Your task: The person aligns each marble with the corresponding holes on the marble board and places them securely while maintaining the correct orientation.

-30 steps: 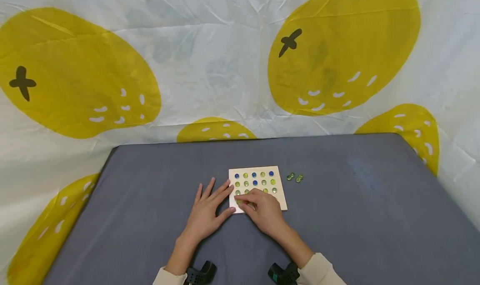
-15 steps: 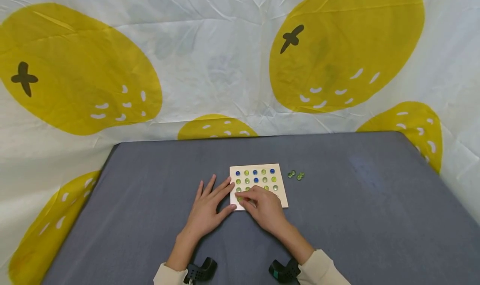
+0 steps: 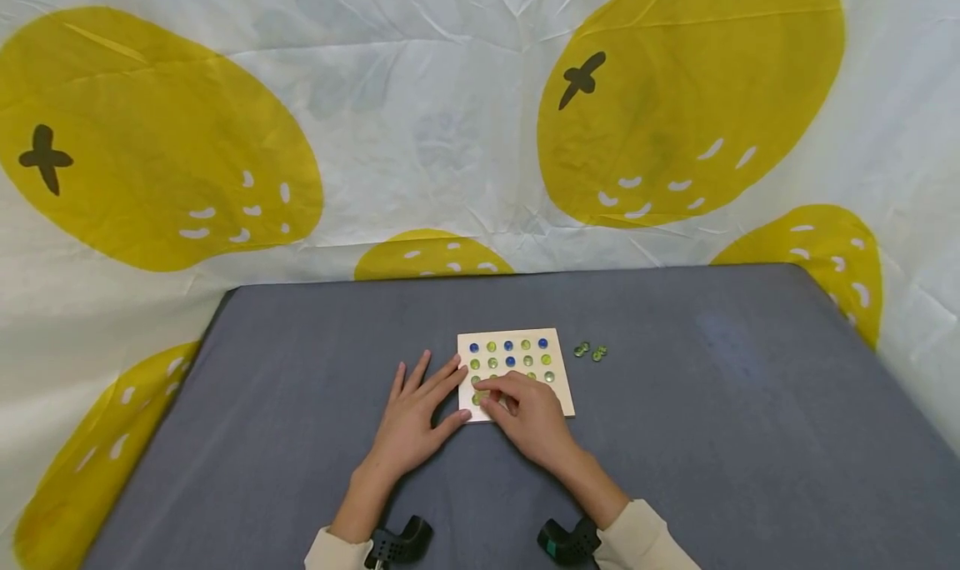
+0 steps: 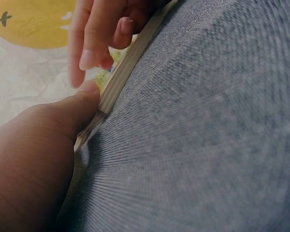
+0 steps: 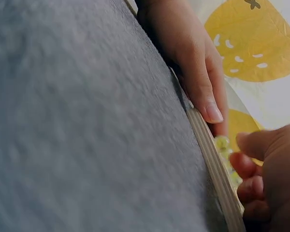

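A pale wooden board lies flat on the table, set with rows of green and blue glass marbles. My left hand rests at its left side, fingers spread and straight, with thumb and fingertips touching the edge. Over the board's lower part is my right hand, its thumb and index finger apart just beside a green marble at the lower left. Nothing shows between those fingertips. In the right wrist view, its other fingers are bent. Some of the lower marbles are hidden beneath this hand.
Several loose green marbles lie on the table right of the board. Grey cloth covers the table. Behind it hangs a white curtain with large yellow fruit prints.
My right thumb and index finger have come off the lower-left green marble and shifted slightly right, leaving it on the board. My left hand stays at the board's edge.
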A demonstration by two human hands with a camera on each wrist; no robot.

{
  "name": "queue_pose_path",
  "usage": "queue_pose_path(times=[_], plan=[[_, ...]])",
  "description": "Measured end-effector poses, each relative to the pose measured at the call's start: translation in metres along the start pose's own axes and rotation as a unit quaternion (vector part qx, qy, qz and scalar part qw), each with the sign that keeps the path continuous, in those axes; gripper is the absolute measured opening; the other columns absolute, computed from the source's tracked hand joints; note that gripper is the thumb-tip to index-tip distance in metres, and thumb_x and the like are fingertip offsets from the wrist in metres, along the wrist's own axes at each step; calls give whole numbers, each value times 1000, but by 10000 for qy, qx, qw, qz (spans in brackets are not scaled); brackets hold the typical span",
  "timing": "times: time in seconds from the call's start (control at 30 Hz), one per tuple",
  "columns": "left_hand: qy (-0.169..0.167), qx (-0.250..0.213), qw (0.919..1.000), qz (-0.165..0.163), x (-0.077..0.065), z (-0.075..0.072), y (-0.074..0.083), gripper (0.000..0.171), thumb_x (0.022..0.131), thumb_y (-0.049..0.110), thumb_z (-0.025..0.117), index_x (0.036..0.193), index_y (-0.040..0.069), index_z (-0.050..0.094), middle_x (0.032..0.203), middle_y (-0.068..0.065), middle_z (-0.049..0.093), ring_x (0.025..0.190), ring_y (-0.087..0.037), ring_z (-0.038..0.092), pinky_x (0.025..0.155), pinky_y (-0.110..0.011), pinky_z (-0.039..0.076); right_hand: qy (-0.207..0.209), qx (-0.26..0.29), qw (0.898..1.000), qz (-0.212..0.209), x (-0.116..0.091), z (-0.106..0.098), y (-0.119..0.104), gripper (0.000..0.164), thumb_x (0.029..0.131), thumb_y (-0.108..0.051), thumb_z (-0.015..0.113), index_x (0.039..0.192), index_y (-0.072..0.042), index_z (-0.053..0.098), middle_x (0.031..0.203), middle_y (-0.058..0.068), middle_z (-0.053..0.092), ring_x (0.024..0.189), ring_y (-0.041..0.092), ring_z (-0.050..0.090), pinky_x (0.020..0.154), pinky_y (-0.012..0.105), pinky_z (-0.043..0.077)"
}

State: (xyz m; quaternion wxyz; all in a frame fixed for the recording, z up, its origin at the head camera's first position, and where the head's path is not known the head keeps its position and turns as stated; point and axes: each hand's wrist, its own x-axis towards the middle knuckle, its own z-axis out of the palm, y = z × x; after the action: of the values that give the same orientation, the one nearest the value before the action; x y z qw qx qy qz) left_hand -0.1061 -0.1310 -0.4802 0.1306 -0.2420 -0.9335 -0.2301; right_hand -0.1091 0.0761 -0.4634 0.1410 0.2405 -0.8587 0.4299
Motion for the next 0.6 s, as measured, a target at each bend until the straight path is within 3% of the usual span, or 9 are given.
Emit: queue_pose_path(times=[0.2, 0.6], plan=[[-35, -35, 10000, -47, 0, 0, 0, 60, 89, 47, 63, 142, 22, 50, 147, 2, 42, 141, -36, 23, 111, -61, 10, 9, 455, 9988, 200, 3, -12, 1, 16, 85, -7, 73, 100, -13, 74, 78, -12, 60, 57, 3, 47, 51, 21, 42], [-56, 24, 9999, -106, 0, 0, 0, 60, 90, 48, 61, 143, 22, 49, 148, 2, 42, 141, -35, 22, 112, -60, 10, 303, 316, 9982, 401, 11, -46, 14, 23, 88, -11, 71, 111, -9, 70, 79, -5, 62, 59, 9, 51, 51, 23, 43]])
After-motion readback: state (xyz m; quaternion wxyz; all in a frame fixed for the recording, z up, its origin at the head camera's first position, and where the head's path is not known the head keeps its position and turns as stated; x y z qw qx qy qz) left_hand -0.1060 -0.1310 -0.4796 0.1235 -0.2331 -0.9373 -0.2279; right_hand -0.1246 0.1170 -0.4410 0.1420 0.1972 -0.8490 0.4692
